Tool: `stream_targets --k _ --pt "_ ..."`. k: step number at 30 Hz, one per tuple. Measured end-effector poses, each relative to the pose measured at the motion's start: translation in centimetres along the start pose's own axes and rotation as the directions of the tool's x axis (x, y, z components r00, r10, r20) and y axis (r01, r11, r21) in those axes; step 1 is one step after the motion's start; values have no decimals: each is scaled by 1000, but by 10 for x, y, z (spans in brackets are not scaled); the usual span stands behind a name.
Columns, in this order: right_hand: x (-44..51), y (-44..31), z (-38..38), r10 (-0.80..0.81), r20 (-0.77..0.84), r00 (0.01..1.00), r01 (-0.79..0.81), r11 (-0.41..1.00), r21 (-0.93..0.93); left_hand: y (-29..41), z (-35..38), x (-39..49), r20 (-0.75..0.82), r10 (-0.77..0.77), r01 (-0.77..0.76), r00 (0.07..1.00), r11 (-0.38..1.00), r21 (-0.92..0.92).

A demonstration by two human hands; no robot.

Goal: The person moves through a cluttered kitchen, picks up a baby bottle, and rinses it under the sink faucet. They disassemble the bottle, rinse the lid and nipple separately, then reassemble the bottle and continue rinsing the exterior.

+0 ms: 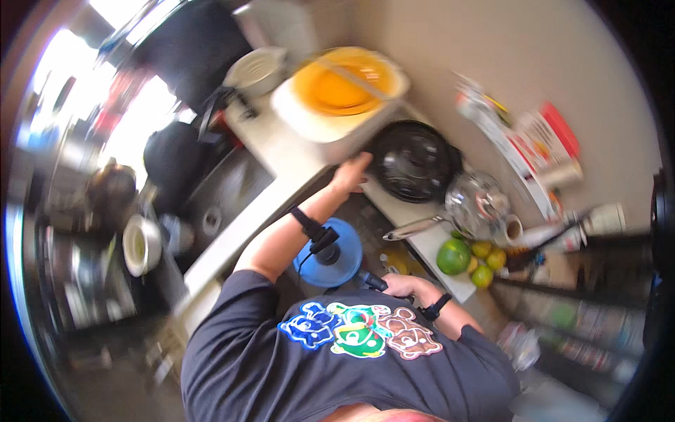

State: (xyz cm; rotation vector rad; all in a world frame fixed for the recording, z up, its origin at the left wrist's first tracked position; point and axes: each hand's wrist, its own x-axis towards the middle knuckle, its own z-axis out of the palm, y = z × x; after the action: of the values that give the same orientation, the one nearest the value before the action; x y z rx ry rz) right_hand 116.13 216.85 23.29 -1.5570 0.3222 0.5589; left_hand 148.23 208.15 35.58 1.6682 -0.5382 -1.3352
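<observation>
My left hand reaches forward with its fingers apart, beside a black round lidded pot and below the corner of a white rectangular container. It holds nothing that I can see. An amber plate or bowl sits on the container. My right hand is close to my body, at the end of the dark handle of a blue round pan, and appears closed around it; the fingers are partly hidden. The pan is below my left forearm, partly covered by the wrist strap device. A dark round knob shows at its middle.
A counter edge and a sink lie left. On the right counter are a metal-handled pan with a clear lid, a large green fruit, several yellow-green fruits and a cup. A pale bowl stands at the back.
</observation>
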Motion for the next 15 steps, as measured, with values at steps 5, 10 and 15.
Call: stream_targets --k 5,10,15 --pt "28 -22 -29 126 97 987 -119 990 -73 -6 -73 -169 129 336 -351 933 927 130" --pt "91 -45 -37 133 200 971 -107 985 -137 -66 -78 -339 -109 469 -478 877 873 -94" --pt "103 -95 -34 72 292 954 20 954 -299 -163 -1 -472 -437 325 -445 839 872 -206"
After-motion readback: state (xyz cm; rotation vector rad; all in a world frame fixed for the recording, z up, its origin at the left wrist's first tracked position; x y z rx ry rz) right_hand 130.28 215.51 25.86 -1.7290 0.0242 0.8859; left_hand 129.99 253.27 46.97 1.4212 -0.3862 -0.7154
